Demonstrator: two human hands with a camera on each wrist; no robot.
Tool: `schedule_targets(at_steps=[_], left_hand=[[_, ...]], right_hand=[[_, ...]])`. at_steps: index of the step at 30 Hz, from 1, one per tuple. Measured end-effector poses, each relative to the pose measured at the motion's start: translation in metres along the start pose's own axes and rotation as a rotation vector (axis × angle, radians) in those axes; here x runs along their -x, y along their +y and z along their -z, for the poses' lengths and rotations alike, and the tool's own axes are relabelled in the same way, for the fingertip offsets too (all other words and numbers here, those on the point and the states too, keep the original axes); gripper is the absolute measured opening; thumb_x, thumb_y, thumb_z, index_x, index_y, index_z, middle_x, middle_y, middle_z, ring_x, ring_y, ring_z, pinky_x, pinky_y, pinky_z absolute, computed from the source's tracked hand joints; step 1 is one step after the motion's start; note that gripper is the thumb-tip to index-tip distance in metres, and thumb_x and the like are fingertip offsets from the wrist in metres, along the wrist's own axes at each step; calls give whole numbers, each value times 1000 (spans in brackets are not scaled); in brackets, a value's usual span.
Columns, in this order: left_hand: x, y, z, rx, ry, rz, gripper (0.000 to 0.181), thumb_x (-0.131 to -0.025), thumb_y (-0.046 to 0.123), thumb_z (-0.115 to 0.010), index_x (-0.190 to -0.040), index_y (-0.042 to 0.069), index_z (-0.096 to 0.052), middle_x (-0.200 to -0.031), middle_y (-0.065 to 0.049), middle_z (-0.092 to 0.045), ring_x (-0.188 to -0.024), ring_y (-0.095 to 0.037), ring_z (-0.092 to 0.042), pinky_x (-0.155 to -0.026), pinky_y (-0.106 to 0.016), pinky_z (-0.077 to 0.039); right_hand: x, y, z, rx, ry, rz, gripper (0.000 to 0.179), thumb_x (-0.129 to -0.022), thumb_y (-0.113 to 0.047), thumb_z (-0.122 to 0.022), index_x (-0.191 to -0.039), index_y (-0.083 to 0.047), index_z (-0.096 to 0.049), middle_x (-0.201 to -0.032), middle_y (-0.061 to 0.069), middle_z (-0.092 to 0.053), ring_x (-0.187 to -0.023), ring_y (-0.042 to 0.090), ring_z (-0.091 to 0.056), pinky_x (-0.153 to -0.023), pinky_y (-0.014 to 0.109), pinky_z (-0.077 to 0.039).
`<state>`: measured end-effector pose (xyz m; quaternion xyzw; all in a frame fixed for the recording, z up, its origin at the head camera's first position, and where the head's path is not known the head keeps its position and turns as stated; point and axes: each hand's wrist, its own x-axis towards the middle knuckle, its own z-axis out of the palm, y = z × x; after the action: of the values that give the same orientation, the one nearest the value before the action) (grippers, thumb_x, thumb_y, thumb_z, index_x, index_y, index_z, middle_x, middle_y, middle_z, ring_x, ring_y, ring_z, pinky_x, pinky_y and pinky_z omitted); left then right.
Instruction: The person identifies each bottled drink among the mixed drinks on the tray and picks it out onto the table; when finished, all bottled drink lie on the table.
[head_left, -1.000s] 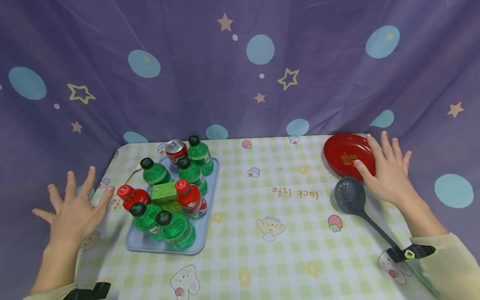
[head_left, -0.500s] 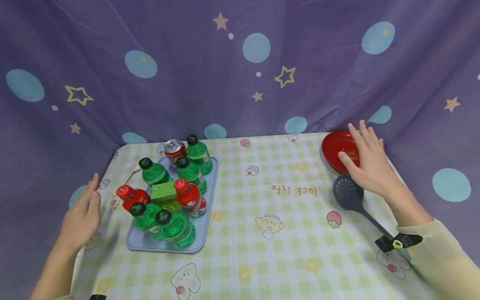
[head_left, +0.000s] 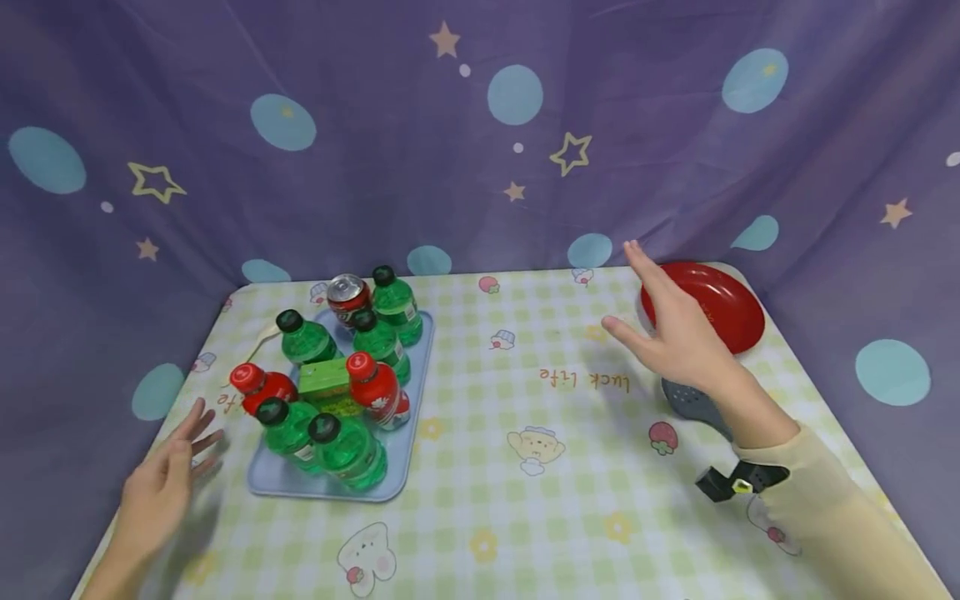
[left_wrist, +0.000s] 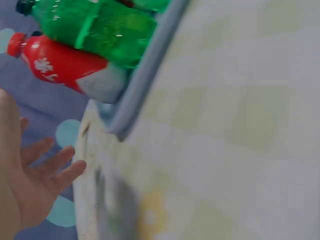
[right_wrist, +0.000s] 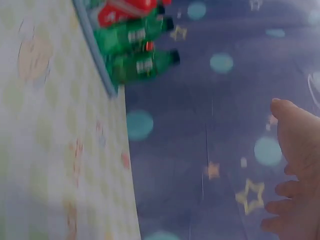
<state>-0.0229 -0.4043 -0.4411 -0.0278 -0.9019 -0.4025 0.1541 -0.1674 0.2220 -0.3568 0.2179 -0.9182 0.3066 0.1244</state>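
Note:
My left hand [head_left: 159, 487] hangs in the air left of a blue tray [head_left: 330, 492], fingers loosely extended, holding nothing. The tray bears several green bottles [head_left: 351, 457], red bottles [head_left: 381, 393], a soda can [head_left: 349, 302] and a green box [head_left: 324, 380]. In the left wrist view, the same hand [left_wrist: 37, 185] shows below a red bottle [left_wrist: 65, 62]. Raised over the right side of the table, my right hand [head_left: 678, 337] has straight fingers and a spread thumb. It partly covers a red plate [head_left: 723, 304] and a dark grey skimmer [head_left: 693, 404].
A pale-handled utensil [head_left: 258, 340] lies at the tray's far left, partly hidden by bottles. A checked cloth [head_left: 570, 517] covers the table. Behind it and at the sides hangs a purple curtain [head_left: 390, 167].
My right hand has moved left from over the red plate toward the table's middle. My left hand has turned from spread, palm down, to palm inward, and come slightly lower and nearer.

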Motion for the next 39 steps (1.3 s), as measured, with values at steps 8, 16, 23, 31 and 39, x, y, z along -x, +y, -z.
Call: schedule_targets(at_steps=[8, 16, 23, 31, 39], left_hand=[[15, -3, -29, -139, 31, 4, 68, -101, 11, -74, -162, 21, -46, -146, 28, -57, -114, 35, -48, -93, 7, -40], [22, -3, -42, -362, -2, 102, 88, -87, 38, -89, -163, 24, -46, -139, -23, -69, -139, -29, -61, -116, -37, -50], [21, -4, -45, -426, -59, 168, 97, -81, 50, -92, -157, 7, -51, -140, -35, -63, -124, -61, -61, -94, -72, -51], [18, -4, -47, -465, -53, 123, 96, -74, 54, -95, -144, -4, -63, -131, -39, -66, -114, -62, -65, -88, -72, -54], [15, 0, -46, -476, -89, 104, 105, -65, 56, -99, -140, -9, -63, -125, -41, -67, -104, -62, -68, -81, -72, -57]], right_hand=[[-9, -59, -32, -173, 106, 214, 92, -81, -24, -93, -161, -18, -48, -161, 7, -57, -143, 31, -60, -116, 53, -52], [-18, -107, -79, -313, 20, 384, 84, -80, -29, -95, -154, -11, -58, -154, 6, -63, -138, 22, -65, -110, 41, -58], [-23, -140, -118, -376, -72, 506, 78, -84, -32, -92, -151, -9, -60, -149, 6, -68, -137, 19, -66, -114, 34, -54], [-25, -165, -148, -434, -154, 538, 77, -88, -33, -90, -153, -10, -58, -152, 4, -65, -138, 11, -64, -117, 23, -48], [-28, -183, -171, -447, -210, 543, 72, -91, -33, -87, -153, -10, -58, -152, 4, -65, -138, 9, -63, -114, 15, -47]])
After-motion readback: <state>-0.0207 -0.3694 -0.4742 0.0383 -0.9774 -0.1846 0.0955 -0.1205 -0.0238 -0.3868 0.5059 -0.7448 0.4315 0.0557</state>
